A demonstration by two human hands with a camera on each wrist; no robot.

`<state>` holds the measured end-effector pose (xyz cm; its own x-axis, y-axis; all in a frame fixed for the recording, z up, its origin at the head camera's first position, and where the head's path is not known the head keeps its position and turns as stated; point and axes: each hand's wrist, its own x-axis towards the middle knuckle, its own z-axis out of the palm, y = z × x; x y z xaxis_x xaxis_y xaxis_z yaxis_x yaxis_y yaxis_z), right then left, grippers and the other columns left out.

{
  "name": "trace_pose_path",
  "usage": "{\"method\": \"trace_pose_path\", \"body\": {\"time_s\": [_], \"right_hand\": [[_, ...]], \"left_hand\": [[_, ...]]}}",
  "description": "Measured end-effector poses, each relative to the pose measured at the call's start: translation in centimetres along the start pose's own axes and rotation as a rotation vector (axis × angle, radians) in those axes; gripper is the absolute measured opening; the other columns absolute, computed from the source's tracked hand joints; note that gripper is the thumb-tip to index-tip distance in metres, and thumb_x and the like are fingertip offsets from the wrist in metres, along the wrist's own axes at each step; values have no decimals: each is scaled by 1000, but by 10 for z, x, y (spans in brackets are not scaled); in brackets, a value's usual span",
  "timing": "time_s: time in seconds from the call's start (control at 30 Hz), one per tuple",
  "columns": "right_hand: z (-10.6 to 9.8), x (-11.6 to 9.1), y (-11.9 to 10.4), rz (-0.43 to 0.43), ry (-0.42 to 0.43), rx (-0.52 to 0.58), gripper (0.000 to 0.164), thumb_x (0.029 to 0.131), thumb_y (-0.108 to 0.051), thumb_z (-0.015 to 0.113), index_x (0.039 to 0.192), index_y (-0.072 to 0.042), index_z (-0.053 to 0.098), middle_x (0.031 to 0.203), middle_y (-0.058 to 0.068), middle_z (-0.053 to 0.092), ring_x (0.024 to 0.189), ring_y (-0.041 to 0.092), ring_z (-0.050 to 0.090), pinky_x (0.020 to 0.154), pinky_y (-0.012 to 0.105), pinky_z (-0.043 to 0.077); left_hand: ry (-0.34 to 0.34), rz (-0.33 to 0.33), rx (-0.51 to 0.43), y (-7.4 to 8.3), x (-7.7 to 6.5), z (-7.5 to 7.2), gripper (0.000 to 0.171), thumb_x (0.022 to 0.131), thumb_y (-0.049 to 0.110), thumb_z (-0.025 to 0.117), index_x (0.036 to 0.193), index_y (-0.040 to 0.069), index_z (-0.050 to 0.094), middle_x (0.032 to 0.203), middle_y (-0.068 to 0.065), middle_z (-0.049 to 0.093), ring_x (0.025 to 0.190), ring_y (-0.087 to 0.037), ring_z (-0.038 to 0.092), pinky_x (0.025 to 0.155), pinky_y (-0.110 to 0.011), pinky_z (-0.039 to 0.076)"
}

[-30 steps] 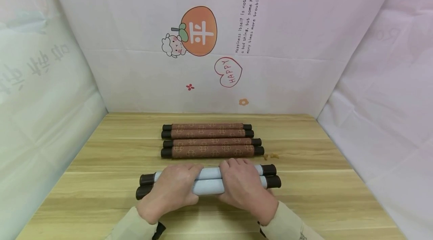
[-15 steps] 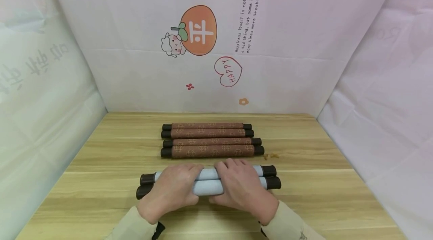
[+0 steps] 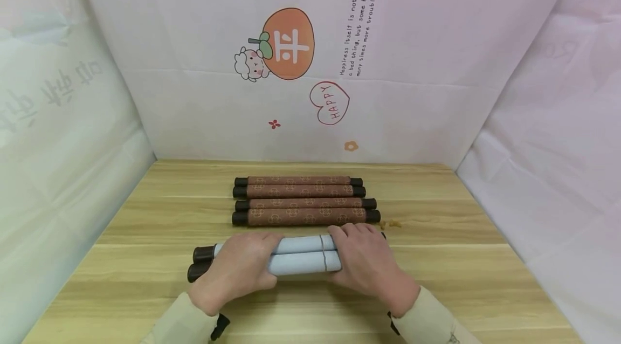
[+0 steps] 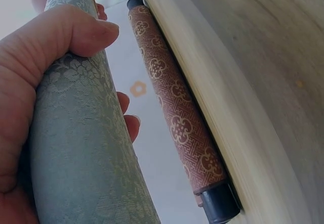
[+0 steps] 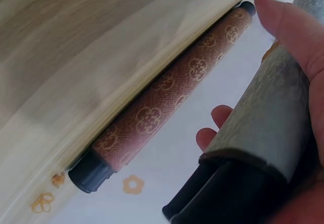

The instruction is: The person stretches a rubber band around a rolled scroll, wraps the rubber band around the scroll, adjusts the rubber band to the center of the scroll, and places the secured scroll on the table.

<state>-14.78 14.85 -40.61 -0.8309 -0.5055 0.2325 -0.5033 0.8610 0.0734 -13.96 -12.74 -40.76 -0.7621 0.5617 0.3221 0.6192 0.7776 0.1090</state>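
A pale blue patterned scroll [image 3: 303, 263], rolled as two side-by-side rolls with black end knobs, lies crosswise in both hands. My left hand [image 3: 237, 266] grips it near its left end, fingers over the far side and thumb on the near side. Nearer the right end my right hand [image 3: 366, 258] grips it the same way, covering most of that end. A thin band [image 3: 324, 252] runs around both rolls just left of the right hand. In the left wrist view, the left thumb [image 4: 93, 37] presses along the silvery-blue cloth [image 4: 91, 148].
Behind the hands, two brown gold-patterned scrolls [image 3: 305, 217] [image 3: 298, 191] with black knobs lie parallel on the wooden table [image 3: 121, 290]. Small yellowish rubber bands [image 3: 390, 224] lie by the nearer one's right end. White printed sheets [image 3: 402, 117] wall the back and sides.
My right hand has slid right along the blue scroll, uncovering the band. The scroll has shifted slightly left and now sits a little tilted. The brown scrolls stay put.
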Motion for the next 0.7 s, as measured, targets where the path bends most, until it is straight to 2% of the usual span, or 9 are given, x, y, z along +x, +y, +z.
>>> {"method": "trace_pose_path", "body": {"time_s": [0.07,0.17,0.37,0.5,0.7], "right_hand": [[2,-1,3,-7,26,-7,75,64,-57,92,118,-14,63,105,6,71,98,25,69,94,51,55],[2,-2,5,-10,30,-19,70,64,-57,93,112,-15,63,103,5,71,97,25,69,92,50,55],[2,-2,3,-6,2,-37,67,65,-54,93,110,-15,64,103,6,71,97,25,69,92,51,55],[2,0,-2,-8,-19,-46,61,67,-47,92,110,-14,63,103,6,70,99,26,69,93,51,55],[5,1,-11,-27,23,-32,57,62,-38,92,103,-12,61,101,8,70,98,29,69,93,51,56]], "left_hand": [[2,2,1,-1,0,0,56,60,24,84,113,10,70,90,6,70,71,-7,59,62,-30,53],[6,7,1,-1,0,1,56,60,24,84,112,10,70,90,6,69,71,-7,59,62,-30,52],[20,17,6,0,0,2,53,59,24,84,108,11,69,87,7,67,70,-7,57,60,-30,51],[30,31,25,2,1,3,51,57,25,84,104,13,68,85,8,65,70,-7,56,62,-30,52],[46,58,38,7,3,4,50,58,26,86,103,13,68,84,7,66,70,-7,58,61,-30,51]]}}
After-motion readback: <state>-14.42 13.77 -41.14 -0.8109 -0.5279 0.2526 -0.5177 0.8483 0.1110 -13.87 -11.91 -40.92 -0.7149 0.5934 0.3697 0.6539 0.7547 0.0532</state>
